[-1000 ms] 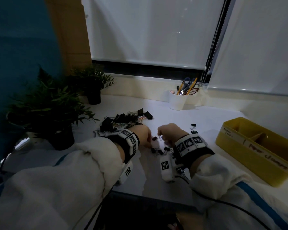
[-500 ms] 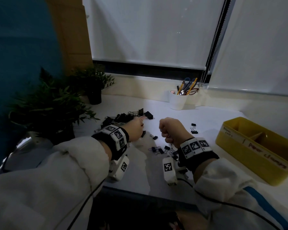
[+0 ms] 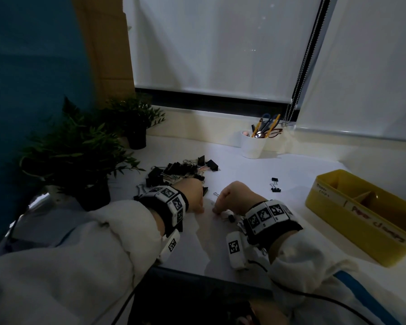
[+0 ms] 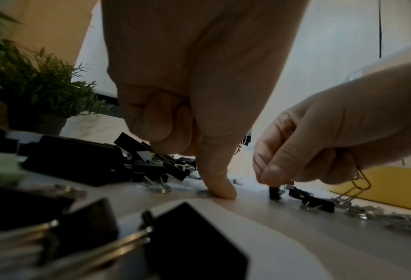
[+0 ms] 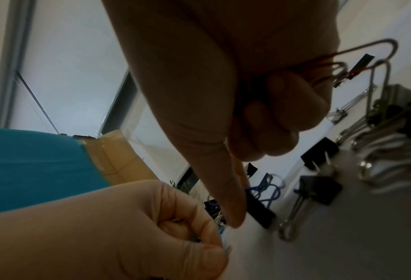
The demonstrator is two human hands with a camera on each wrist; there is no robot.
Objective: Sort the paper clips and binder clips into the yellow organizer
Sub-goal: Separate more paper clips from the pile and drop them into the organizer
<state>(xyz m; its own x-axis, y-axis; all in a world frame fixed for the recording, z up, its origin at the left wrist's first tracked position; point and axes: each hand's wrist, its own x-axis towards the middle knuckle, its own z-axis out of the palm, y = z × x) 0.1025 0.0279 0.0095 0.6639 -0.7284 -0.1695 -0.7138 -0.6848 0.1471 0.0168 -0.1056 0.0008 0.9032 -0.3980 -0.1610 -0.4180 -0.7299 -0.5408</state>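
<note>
The right hand (image 5: pixel 259 106) is clutching thin wire paper clips (image 5: pixel 357 62) while pinching a small black binder clip (image 5: pixel 259 212); the left hand (image 4: pixel 194 91), fingers curled, is pressing one fingertip onto the white surface (image 4: pixel 283 236).

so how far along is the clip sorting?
Early. The yellow organizer shows no clips in the parts visible. The right hand holds a few paper clips while its fingertips pick at a small binder clip. The big pile and scattered clips remain on the desk.
</note>
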